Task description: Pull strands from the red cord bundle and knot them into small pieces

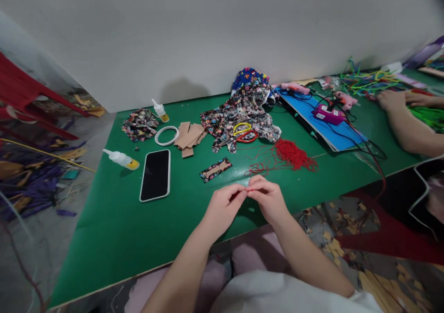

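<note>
Over the table's front edge, my left hand (222, 209) and my right hand (270, 201) meet fingertip to fingertip, both pinched closed. A short bit of red thread (249, 189) shows between them; most of it is hidden by the fingers. Just beyond lies a flat piece of brown card with floral cloth folded around its edges (215, 169). To its right is a tangled heap of red thread (294, 154), with loose strands trailing left. Scissors (247, 133) with yellow and red handles rest on crumpled floral cloth (239, 109).
On the green table (114, 239) at left are a phone (155, 176), two glue bottles (122, 159), a white ring (167, 136) and brown card pieces (190, 136). Rightward lie a blue folder (322, 121) and a purple power strip (329, 114); another person's arms (409, 128) work there.
</note>
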`<state>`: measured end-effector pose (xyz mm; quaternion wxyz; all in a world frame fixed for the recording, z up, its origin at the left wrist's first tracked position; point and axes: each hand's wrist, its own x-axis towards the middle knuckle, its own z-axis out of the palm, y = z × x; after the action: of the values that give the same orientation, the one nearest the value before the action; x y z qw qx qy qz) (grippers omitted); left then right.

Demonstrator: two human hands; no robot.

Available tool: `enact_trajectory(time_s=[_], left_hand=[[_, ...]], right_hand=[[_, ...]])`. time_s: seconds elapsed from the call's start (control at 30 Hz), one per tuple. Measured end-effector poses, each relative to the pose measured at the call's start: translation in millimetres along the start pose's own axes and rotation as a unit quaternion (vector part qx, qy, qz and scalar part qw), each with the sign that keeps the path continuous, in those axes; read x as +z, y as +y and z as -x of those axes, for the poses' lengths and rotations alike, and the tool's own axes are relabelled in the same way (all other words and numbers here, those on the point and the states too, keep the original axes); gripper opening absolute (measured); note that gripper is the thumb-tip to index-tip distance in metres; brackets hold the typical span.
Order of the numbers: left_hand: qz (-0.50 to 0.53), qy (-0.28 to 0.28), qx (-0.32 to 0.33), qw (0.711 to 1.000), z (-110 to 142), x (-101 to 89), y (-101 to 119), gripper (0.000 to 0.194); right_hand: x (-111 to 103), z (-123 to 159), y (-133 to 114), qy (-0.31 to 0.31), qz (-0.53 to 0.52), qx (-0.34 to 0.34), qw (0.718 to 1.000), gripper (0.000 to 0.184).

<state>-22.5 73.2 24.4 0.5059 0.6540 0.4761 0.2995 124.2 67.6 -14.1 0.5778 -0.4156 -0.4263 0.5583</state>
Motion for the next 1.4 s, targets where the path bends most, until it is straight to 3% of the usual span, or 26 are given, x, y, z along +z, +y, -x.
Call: enact_trajectory(time_s=[0.17,0.27,0.47,0.67,0.83,1.1,1.23,1.4], left_hand=[[-0.059,0.005,0.003,0.998,-1,3.7,0,0.026],[-0.093,-0.003,0.009,0.996,0,3.2,-2,0.026],[-0.110,-0.025,0.000,0.994,-2,6.5,-15,0.026],[-0.095,-0.008,-0.006,0.995,3,8.6,-26,0.028],[-0.091,0.015,-0.012,0.996,7,5.6,-28,0.029],[-0.145,-0.016,0.018,0.989,6,6.1,-26,0.030],[-0.201,-0.050,0.034,0.978,5,1.8,-23,0.030],[-0.256,-0.076,0.055,0.962,3,-2.5,-13,0.029]], right_hand=[[-17,-11,-10,0.019,-0.039,-0.042,0.998,0.010],[-36,-22,-20,0.064,-0.085,-0.067,0.992,0.012],[-70,-28,-16,0.132,-0.143,-0.005,0.981,0.020],[-72,-29,-5,0.090,-0.185,0.041,0.978,0.023],[-69,-33,-8,0.102,-0.185,0.050,0.976,0.022],[-68,-31,-6,0.097,-0.166,0.040,0.980,0.025],[-82,-23,-16,0.115,-0.160,-0.005,0.980,0.023],[-114,-13,-51,0.116,-0.155,-0.065,0.979,0.025]])
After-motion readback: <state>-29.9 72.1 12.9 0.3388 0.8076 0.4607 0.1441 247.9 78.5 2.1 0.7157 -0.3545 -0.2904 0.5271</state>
